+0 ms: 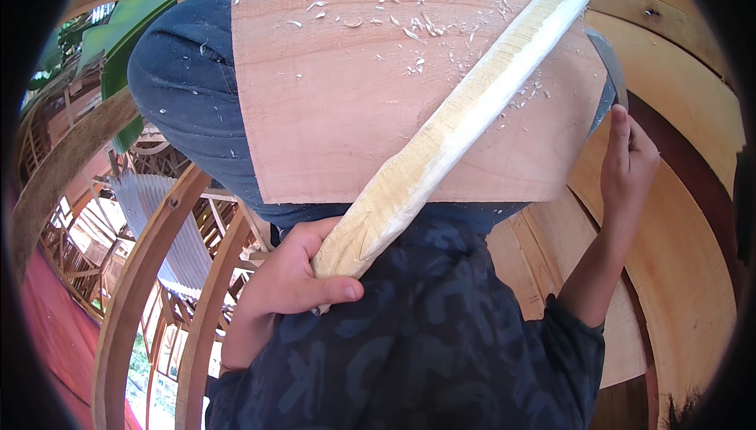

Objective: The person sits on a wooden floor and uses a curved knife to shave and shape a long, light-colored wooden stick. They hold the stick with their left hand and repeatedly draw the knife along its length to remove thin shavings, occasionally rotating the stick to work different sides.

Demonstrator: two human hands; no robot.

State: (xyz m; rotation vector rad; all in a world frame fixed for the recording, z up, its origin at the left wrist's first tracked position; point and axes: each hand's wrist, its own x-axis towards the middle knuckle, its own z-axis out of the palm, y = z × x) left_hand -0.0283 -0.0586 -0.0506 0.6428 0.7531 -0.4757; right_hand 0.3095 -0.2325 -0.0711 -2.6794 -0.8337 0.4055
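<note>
Pale wooden stick [466,119] slants across the board [331,146] on your lap, its near end by your dark shirt [394,343]. Your 2 hands are apart: your left hand [295,276] is wrapped around that near end, and your right hand [630,146] grips a knife [611,68], its blade beside the board's right edge. Shavings [412,34] lie scattered over the board.

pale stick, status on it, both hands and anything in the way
Left hand gripping pale stick by near end. Right hand holding blade. Stick slants over board. Shavings on board, nothing visibly blocking.
</note>
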